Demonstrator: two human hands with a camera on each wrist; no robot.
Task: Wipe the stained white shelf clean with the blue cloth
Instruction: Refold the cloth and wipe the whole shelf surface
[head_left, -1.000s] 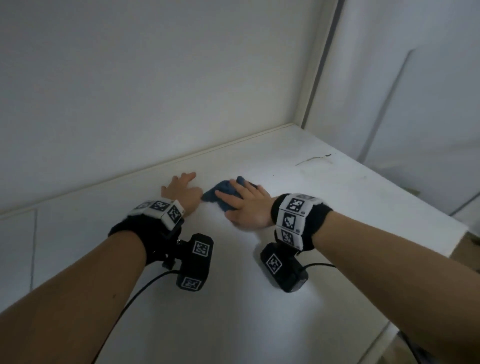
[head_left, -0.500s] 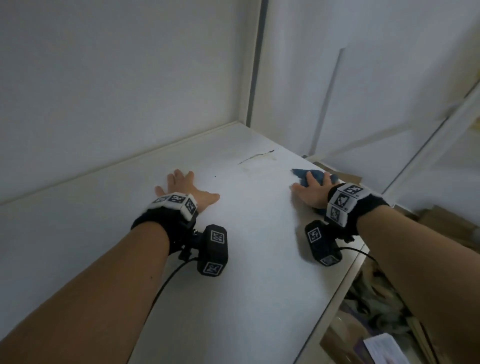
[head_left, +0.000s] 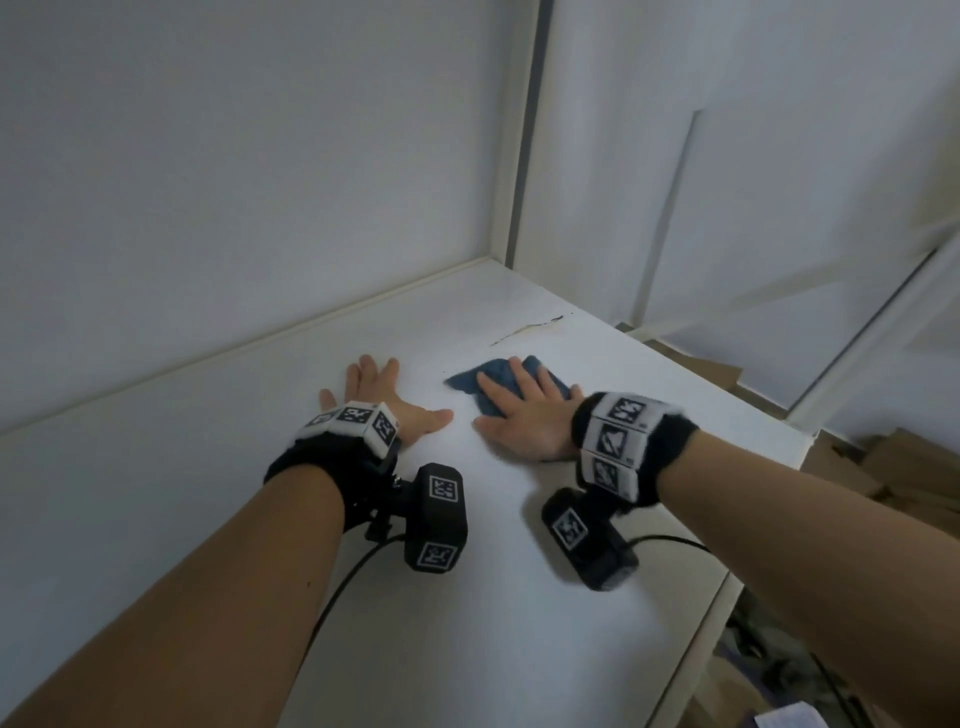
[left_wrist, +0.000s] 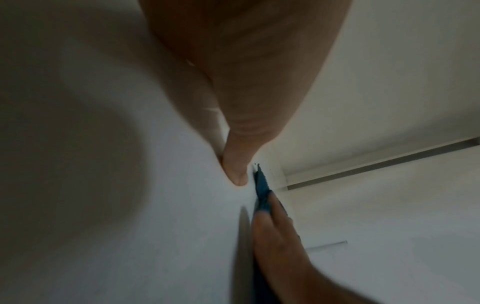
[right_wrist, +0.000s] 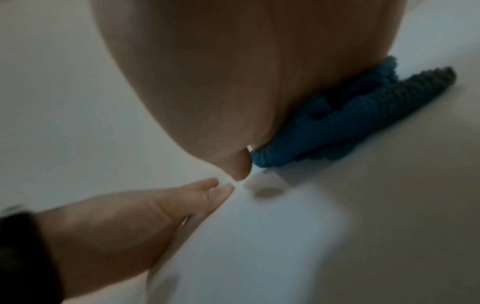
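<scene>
The white shelf (head_left: 249, 519) fills the lower head view, with a thin dark stain streak (head_left: 527, 328) near its back right corner. My right hand (head_left: 524, 410) lies flat with straight fingers on the crumpled blue cloth (head_left: 493, 375), pressing it to the shelf just in front of the streak. In the right wrist view the blue cloth (right_wrist: 345, 121) bunches under my palm. My left hand (head_left: 382, 400) rests flat on the bare shelf to the left of the cloth, fingers spread, holding nothing. The left wrist view shows the left thumb's fingertip (left_wrist: 236, 170) beside the cloth (left_wrist: 261, 185).
White walls (head_left: 234, 156) close the shelf at the back and an upright panel edge (head_left: 524, 130) stands at the back right corner. The shelf's front right edge (head_left: 722, 592) drops off to brown cardboard (head_left: 857, 467) and clutter below.
My right hand has slid the cloth back left from the shelf's right edge toward the middle, near my left hand. The left hand has stayed flat in place.
</scene>
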